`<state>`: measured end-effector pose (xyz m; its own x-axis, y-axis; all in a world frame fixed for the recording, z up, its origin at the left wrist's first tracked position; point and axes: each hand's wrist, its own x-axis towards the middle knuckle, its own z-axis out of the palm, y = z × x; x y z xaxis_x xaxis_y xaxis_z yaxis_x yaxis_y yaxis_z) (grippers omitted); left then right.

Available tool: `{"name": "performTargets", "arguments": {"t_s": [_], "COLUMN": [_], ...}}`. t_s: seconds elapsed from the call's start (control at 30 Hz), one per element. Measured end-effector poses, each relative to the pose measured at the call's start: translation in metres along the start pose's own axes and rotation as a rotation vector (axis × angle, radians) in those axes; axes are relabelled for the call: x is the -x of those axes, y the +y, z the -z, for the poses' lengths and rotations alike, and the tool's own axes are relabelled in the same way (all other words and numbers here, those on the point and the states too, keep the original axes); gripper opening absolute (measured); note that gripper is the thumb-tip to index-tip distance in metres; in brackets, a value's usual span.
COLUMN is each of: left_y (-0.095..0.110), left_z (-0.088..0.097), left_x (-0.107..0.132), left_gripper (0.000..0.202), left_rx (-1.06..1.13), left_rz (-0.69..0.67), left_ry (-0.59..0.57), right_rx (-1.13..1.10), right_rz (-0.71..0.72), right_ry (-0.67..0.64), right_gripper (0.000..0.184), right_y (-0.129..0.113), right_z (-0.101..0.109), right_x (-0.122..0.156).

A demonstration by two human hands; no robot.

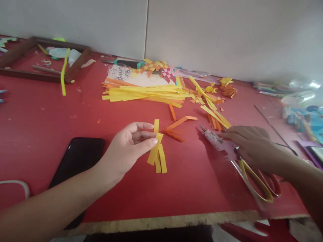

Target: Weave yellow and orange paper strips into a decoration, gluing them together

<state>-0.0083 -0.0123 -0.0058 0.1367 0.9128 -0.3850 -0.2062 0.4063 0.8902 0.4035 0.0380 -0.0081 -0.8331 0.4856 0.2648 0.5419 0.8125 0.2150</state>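
- Your left hand (128, 148) is pinching a small bundle of yellow paper strips (157, 153) between thumb and fingertips, holding it just above the red table (45, 117).
- Your right hand (252, 144) is lying flat over the glue gun (222, 143), fingers draped on it, not clenched; blurred, so you cannot tell a full grasp.
- Scissors (257, 181) are lying just beside that hand.
- A black phone (77, 159) is sitting near your left wrist.
- A pile of yellow and orange strips (151, 92) is lying well apart, toward the wall.
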Motion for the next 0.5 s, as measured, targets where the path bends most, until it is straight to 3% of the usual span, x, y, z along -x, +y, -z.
{"name": "performTargets", "arguments": {"t_s": [0.1, 0.17, 0.23, 0.37, 0.5], "left_y": [0.002, 0.003, 0.001, -0.003, -0.003], "left_z": [-0.001, -0.001, 0.0, 0.003, 0.005], "left_x": [0.001, 0.001, 0.001, -0.001, 0.0], "left_gripper": [0.029, 0.029, 0.029, 0.03, 0.031], "left_rx": [0.001, 0.003, 0.008, 0.01, -0.015], "left_rz": [0.019, 0.021, 0.013, -0.035, -0.053], "left_ry": [0.014, 0.015, 0.012, -0.007, -0.008], "right_rx": [0.034, -0.022, -0.082, -0.274, -0.262], "right_rz": [-0.177, -0.349, -0.439, -0.406, -0.487], "right_ry": [0.071, 0.071, 0.178, 0.091, 0.058], "right_gripper": [0.03, 0.029, 0.015, 0.01, 0.008], "right_y": [-0.01, -0.036, -0.069, -0.118, -0.125], "right_z": [0.014, 0.024, 0.026, -0.001, -0.033], "right_x": [-0.016, -0.047, -0.086, -0.147, -0.162]}}
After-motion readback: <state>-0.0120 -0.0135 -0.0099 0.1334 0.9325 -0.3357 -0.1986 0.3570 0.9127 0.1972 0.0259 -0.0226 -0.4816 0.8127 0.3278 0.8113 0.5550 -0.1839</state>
